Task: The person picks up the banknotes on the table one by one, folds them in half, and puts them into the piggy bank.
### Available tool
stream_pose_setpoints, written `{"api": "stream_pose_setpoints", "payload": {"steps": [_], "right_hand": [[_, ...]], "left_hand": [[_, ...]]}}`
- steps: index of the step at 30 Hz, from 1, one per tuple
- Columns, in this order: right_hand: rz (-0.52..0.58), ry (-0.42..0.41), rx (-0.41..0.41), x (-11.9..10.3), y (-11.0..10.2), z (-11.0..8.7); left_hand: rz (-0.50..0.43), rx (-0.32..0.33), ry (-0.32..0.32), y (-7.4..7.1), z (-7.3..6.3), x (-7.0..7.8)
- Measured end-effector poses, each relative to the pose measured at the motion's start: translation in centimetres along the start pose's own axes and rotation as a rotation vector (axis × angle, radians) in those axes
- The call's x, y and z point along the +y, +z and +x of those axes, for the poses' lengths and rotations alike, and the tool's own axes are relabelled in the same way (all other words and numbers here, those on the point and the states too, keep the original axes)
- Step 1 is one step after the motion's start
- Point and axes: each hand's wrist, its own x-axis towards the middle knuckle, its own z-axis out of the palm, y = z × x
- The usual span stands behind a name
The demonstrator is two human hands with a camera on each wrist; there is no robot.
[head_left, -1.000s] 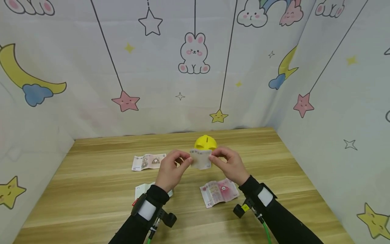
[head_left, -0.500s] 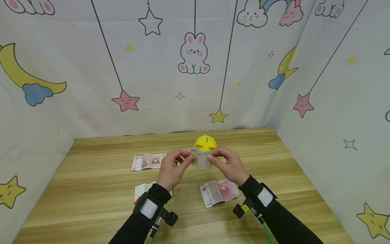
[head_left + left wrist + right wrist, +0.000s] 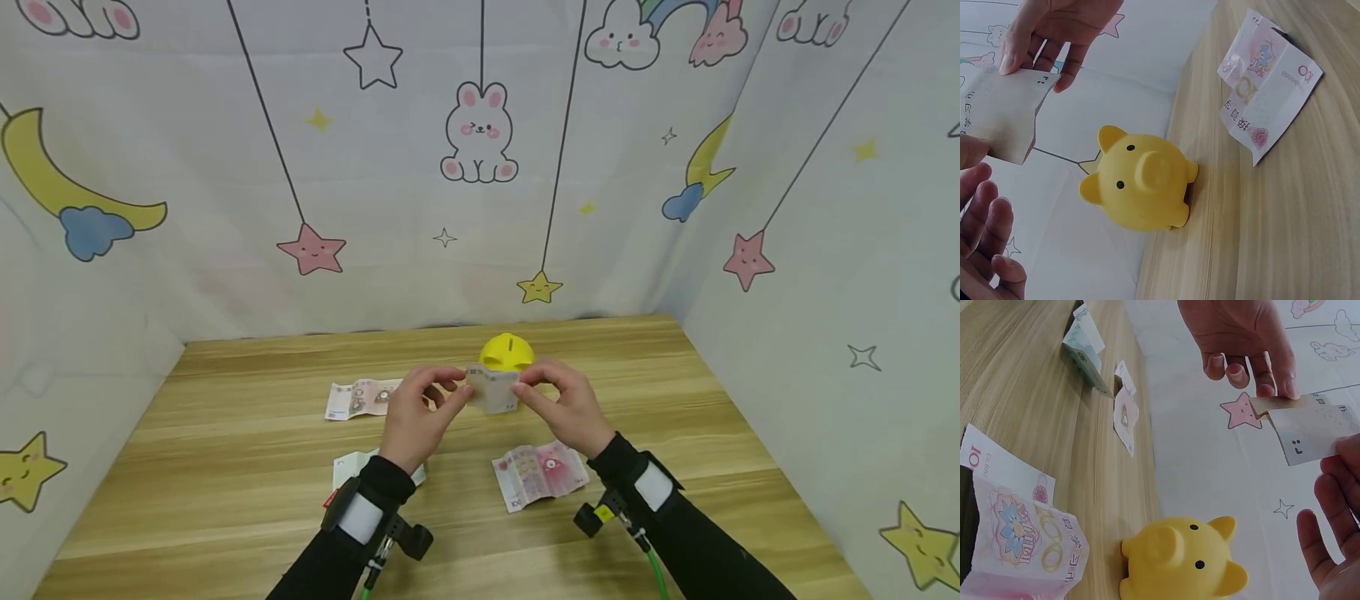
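Note:
My left hand (image 3: 422, 417) and right hand (image 3: 568, 407) each pinch one end of a creased pale banknote (image 3: 492, 390) between thumb and index finger. It is raised above the table, and in the head view it overlaps the lower part of a yellow piggy bank (image 3: 507, 352). A fold runs through the note, plain in the right wrist view, where the banknote (image 3: 1313, 428) bends near the left thumb. The left wrist view shows the piggy bank's face (image 3: 1150, 172) turned toward me. Below the hands, a pink 100 banknote (image 3: 538, 475) lies crumpled on the table.
Behind the left hand lies a brownish-pink banknote (image 3: 363, 398), partly covered. A greenish banknote (image 3: 1085, 353) rests nearer, mostly hidden by the left wrist in the head view. Printed fabric (image 3: 405, 275) encloses the wooden table (image 3: 225, 467) at the back and sides.
Half a second ago the banknote was sharply bent at its fold; now it is stretched wider again. The left hand has shifted slightly left, while the right hand stays nearly in place.

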Motion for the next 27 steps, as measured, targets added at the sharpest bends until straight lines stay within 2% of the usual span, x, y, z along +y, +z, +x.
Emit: {"api": "stream_pose_setpoints", "payload": {"steps": [9, 17, 27], "right_hand": [[-0.004, 0.007, 0.008, -0.05, 0.05, 0.07], [-0.013, 0.002, 0.012, -0.05, 0.06, 0.11], [0.019, 0.005, -0.025, -0.13, 0.11, 0.11]], "left_hand": [[-0.033, 0.018, 0.014, -0.14, -0.15, -0.12], [-0.016, 0.025, 0.031, -0.03, -0.24, -0.03], [0.003, -0.005, -0.017, 0.15, 0.11, -0.05]]}}
